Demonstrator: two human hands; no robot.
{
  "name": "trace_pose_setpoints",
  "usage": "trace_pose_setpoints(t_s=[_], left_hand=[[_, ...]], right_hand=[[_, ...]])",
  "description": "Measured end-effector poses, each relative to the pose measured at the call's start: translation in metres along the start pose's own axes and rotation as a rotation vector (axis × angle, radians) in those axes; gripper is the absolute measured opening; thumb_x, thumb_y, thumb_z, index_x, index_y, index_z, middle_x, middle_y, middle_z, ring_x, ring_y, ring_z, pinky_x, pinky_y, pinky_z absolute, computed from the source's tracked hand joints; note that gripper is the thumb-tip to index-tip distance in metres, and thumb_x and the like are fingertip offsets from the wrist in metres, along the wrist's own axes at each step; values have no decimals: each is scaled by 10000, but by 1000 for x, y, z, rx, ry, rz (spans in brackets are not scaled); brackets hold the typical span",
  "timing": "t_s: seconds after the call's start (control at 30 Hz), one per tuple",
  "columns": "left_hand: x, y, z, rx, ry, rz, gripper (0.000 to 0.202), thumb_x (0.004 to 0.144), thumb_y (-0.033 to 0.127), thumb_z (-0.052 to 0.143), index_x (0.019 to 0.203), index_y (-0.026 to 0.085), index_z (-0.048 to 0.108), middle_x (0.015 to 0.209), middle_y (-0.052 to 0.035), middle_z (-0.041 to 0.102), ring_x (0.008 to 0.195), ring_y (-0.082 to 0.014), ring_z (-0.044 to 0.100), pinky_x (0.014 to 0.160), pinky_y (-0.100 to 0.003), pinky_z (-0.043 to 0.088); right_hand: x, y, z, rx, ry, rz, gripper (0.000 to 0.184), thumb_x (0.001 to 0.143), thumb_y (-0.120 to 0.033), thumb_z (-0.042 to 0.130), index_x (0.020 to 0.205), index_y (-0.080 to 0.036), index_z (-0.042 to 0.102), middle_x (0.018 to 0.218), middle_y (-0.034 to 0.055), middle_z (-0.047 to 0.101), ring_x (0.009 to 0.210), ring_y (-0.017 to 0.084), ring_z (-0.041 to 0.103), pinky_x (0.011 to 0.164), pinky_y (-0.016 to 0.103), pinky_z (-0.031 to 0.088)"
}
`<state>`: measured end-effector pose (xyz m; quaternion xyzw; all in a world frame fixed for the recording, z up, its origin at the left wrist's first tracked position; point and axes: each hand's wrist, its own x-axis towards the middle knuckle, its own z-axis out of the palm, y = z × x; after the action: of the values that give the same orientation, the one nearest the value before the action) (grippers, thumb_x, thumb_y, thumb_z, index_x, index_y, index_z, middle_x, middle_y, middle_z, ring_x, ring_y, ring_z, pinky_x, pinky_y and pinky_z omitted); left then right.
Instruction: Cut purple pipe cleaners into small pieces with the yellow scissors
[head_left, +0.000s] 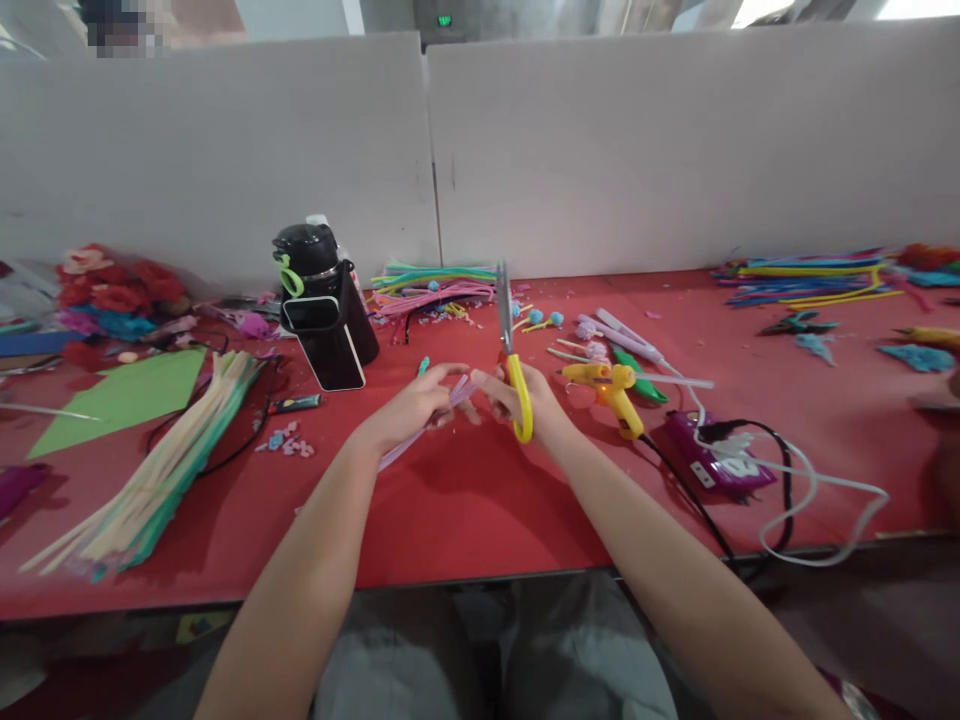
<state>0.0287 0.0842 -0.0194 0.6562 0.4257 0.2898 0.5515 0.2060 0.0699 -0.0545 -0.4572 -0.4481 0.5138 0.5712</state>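
My left hand (420, 405) is closed around a few light purple pipe cleaners (401, 452), which trail down to the left below the palm. Close by on the right, my right hand (521, 395) has a pair of scissors (517, 385) with yellow handles hooked on it, blades pointing up and away. The fingertips of my right hand reach to the upper ends of the purple pipe cleaners; whether they touch is blurred. Both hands hover above the red table (480, 520). Just beyond my left hand is a small teal piece (424, 365).
A yellow glue gun (615, 390) and purple power strip (720, 465) with cables lie right. A black tumbler (322, 310) stands left, near bundled cream and green pipe cleaners (165, 460). More pipe cleaners (439, 290) lie along the white partition (600, 160).
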Motion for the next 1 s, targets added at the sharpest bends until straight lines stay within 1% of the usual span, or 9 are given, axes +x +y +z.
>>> trace_pose_setpoints(t_s=[0.1, 0.17, 0.27, 0.37, 0.53, 0.6, 0.7, 0.8, 1.0], left_hand=[[2, -3, 3, -52, -169, -46, 617, 729, 158, 513, 1346, 177, 531, 722, -40, 671, 551, -135, 428, 548, -275, 302], [4, -6, 4, -74, -225, -57, 637, 731, 154, 499, 1367, 172, 499, 752, -55, 699, 548, -130, 426, 546, -275, 291], [5, -10, 4, -93, -266, -62, 646, 731, 143, 482, 1377, 160, 475, 778, -78, 728, 541, -126, 416, 544, -280, 284], [7, -12, 4, -129, -251, -69, 573, 733, 136, 473, 1305, 161, 509, 767, -66, 718, 527, -118, 414, 538, -282, 275], [8, -10, 2, -134, -236, -45, 159, 862, 216, 487, 1003, 183, 551, 759, -60, 695, 523, -109, 420, 538, -282, 266], [7, -9, 1, -111, -223, -41, 82, 901, 259, 493, 931, 193, 531, 762, -69, 702, 532, -116, 424, 547, -285, 272], [6, -8, 0, -72, -180, -64, 113, 933, 316, 506, 908, 207, 506, 761, -67, 711, 541, -128, 419, 564, -291, 284], [5, -7, -1, -24, -152, -65, 183, 946, 384, 532, 891, 214, 493, 784, -67, 718, 557, -136, 418, 585, -296, 303], [4, -3, -1, 23, -142, -15, 305, 883, 495, 645, 868, 217, 520, 788, -71, 699, 569, -149, 449, 588, -296, 314]], right_hand=[[-1, 10, 9, 15, -121, -32, 579, 608, -624, 853, 719, -250, 426, 451, -102, 468, 371, 97, 460, 397, 240, 305], [-2, 15, 12, 16, -185, -53, 568, 657, -655, 811, 727, -259, 410, 415, -111, 450, 342, 110, 466, 387, 246, 292], [-1, 19, 11, -1, -203, -71, 550, 696, -655, 786, 738, -264, 401, 405, -122, 441, 330, 114, 469, 393, 250, 298], [0, 19, 9, 3, -182, -78, 552, 669, -634, 816, 739, -258, 418, 438, -114, 473, 356, 106, 474, 406, 250, 328], [-1, 13, 6, 11, -164, -85, 548, 617, -598, 862, 718, -245, 455, 510, -70, 549, 433, 122, 533, 429, 262, 404], [-1, 12, 5, 18, -160, -90, 536, 612, -569, 875, 724, -238, 469, 541, -67, 559, 467, 121, 552, 464, 266, 436], [1, 14, 3, 39, -158, -105, 555, 570, -549, 899, 731, -227, 476, 584, -73, 551, 525, 117, 576, 535, 277, 479], [5, 19, 1, 48, -152, -128, 579, 552, -571, 897, 727, -220, 471, 611, -78, 532, 556, 109, 571, 569, 280, 488], [7, 23, -3, -10, -104, -124, 568, 549, -509, 916, 742, -223, 465, 641, -73, 530, 574, 107, 549, 590, 285, 480]])
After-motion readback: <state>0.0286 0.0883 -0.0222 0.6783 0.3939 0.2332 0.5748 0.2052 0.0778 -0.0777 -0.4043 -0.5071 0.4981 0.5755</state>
